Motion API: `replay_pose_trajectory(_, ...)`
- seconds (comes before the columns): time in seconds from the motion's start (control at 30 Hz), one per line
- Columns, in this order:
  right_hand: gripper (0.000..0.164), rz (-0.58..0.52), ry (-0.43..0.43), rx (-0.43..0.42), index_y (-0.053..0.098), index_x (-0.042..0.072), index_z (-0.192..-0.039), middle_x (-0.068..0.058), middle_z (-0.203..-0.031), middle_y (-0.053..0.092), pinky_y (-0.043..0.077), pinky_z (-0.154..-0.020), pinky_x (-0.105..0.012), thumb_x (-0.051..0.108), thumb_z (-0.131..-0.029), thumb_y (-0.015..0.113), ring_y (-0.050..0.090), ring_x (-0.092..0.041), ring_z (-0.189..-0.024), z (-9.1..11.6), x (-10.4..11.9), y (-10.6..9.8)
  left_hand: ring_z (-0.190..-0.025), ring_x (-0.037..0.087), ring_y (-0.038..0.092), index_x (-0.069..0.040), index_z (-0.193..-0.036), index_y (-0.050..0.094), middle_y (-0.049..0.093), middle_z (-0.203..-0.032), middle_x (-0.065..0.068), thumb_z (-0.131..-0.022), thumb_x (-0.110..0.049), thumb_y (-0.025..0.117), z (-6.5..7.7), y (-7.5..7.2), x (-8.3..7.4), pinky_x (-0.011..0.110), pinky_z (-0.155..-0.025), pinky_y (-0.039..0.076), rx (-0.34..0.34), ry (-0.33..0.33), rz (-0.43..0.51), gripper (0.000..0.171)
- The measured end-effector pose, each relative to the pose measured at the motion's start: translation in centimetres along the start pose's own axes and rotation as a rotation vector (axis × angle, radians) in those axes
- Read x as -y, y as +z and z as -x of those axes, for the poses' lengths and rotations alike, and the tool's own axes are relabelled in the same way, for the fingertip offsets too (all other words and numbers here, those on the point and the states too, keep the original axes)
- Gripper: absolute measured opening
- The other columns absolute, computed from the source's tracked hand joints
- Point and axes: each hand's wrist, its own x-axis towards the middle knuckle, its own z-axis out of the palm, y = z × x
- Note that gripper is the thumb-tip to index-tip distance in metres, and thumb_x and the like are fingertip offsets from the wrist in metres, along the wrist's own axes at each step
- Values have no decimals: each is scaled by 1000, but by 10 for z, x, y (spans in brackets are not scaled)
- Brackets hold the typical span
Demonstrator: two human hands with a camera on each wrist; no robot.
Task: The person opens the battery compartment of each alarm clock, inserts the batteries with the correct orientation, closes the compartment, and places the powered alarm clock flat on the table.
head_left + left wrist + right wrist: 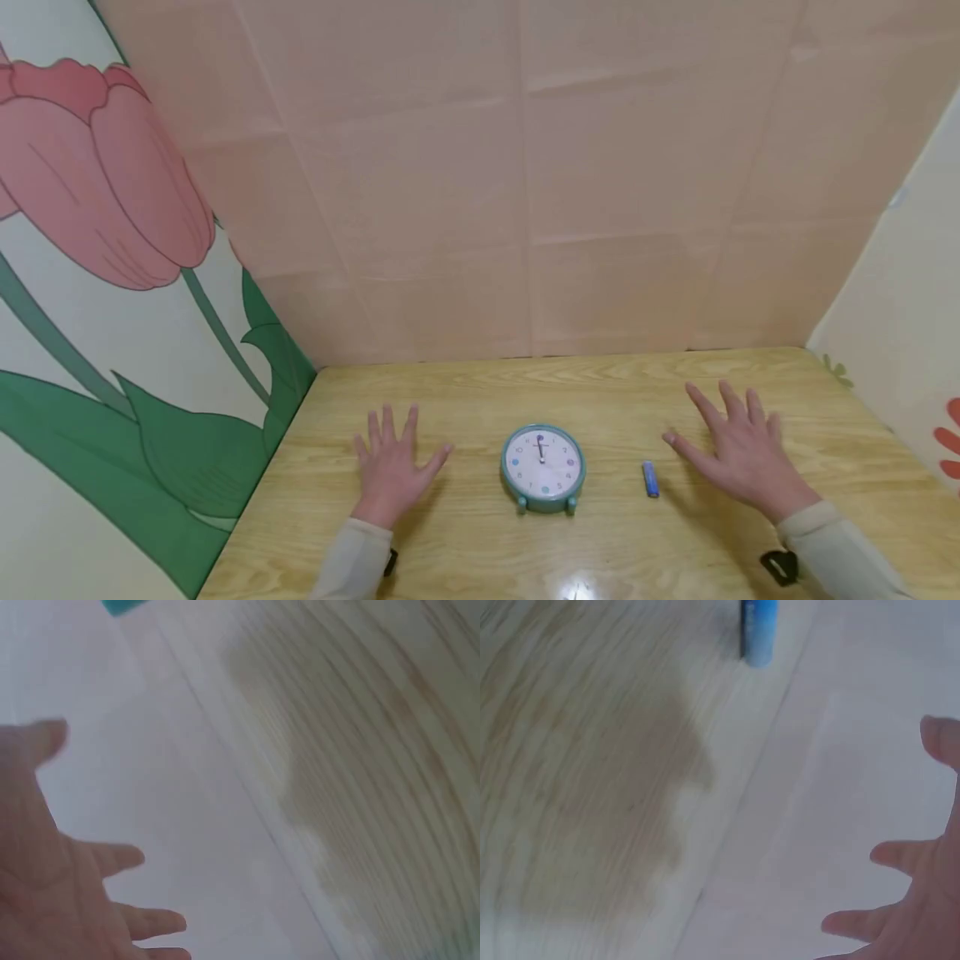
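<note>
From overhead, a person is holding both hands flat over a wooden table, palms down, fingers fanned out and gripping nothing. The left hand is hovering or resting just left of a small teal clock; I cannot tell from here whether the palm is actually touching the wood. The right hand is lying to the right of a little blue battery, thumb stretching toward it but staying apart from it. The clock is sitting near the middle of the table, face up, feet pointing toward the person, with the battery lying on its side between the clock and the right hand.

The wrist cameras are giving a blurrier, closer look. The left wrist view is catching the spread fingers of that hand against the pale wall, with only a sliver of the clock's teal edge poking in at the top. The right wrist view is showing the battery lying on the wood grain near the top edge, and the hand's fingers splayed at the lower right, well clear of it. Only the head view is showing the tulip mural on the left wall and the pale sleeves.
</note>
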Motion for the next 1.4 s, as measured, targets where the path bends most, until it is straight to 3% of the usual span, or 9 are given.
replay_pose_trajectory(0.17,81,-76,-17,55,27,-1,-155,-45,-142,35,29,-96,-76,51,-100,54,34,-66,-125,-4,15,-4,-134,50,40,-3,-152,37,43,-145,32,-96,-43,63,0,0,-17,64,-103,40,-30,29,140,74)
replay_pose_trajectory(0.3,70,-134,-15,109,43,-7,-145,-38,-132,53,46,-86,-66,49,-103,48,57,-53,-110,-8,34,-1,-98,34,66,2,-146,45,66,-116,23,-94,-30,67,1,-6,-38,45,-71,56,6,51,217,65)
replay_pose_trajectory(0.43,60,-210,-37,145,60,-6,-129,-26,-120,65,56,-76,-50,47,-105,47,68,-29,-90,-12,56,6,-70,16,62,1,-142,50,71,-95,10,-93,-30,69,2,-10,-60,32,-54,48,78,47,255,62)
replay_pose_trajectory(0.57,54,-267,-42,190,68,0,-119,-13,-112,70,55,-73,-42,47,-105,46,64,-14,-83,-16,81,15,-51,9,48,2,-141,51,61,-70,-1,-93,-33,67,1,-8,-79,28,-46,38,174,37,300,61)
replay_pose_trajectory(0.77,52,-290,14,261,71,4,-114,-9,-111,71,54,-82,-44,48,-104,47,64,-17,-93,-19,108,35,-56,12,53,5,-141,49,59,-67,-4,-90,-46,70,4,2,-97,31,-53,45,305,44,259,75)
replay_pose_trajectory(0.87,50,-301,39,283,71,2,-112,-7,-103,71,53,-81,-42,46,-104,49,63,-16,-90,-17,115,45,-76,22,66,6,-139,51,71,-89,9,-86,-53,73,7,8,-103,41,-68,55,320,50,212,83)
replay_pose_trajectory(1.0,51,-325,60,294,70,-2,-113,-6,-94,69,53,-78,-42,45,-103,51,61,-16,-85,-16,121,57,-107,37,66,6,-139,51,66,-124,22,-80,-58,76,11,12,-107,55,-88,52,313,47,202,91)
replay_pose_trajectory(1.17,60,-333,97,310,66,-8,-119,-9,-94,69,53,-80,-46,47,-102,52,62,-20,-86,-12,125,66,-104,33,67,2,-138,53,68,-121,17,-74,-55,83,14,16,-109,49,-85,53,334,77,232,90)
replay_pose_trajectory(1.4,56,-370,131,296,68,-4,-117,-4,-85,62,49,-72,-38,48,-101,54,55,-16,-78,-8,126,72,-106,33,66,3,-138,51,67,-121,18,-69,-43,90,15,21,-113,52,-89,52,326,94,256,92)
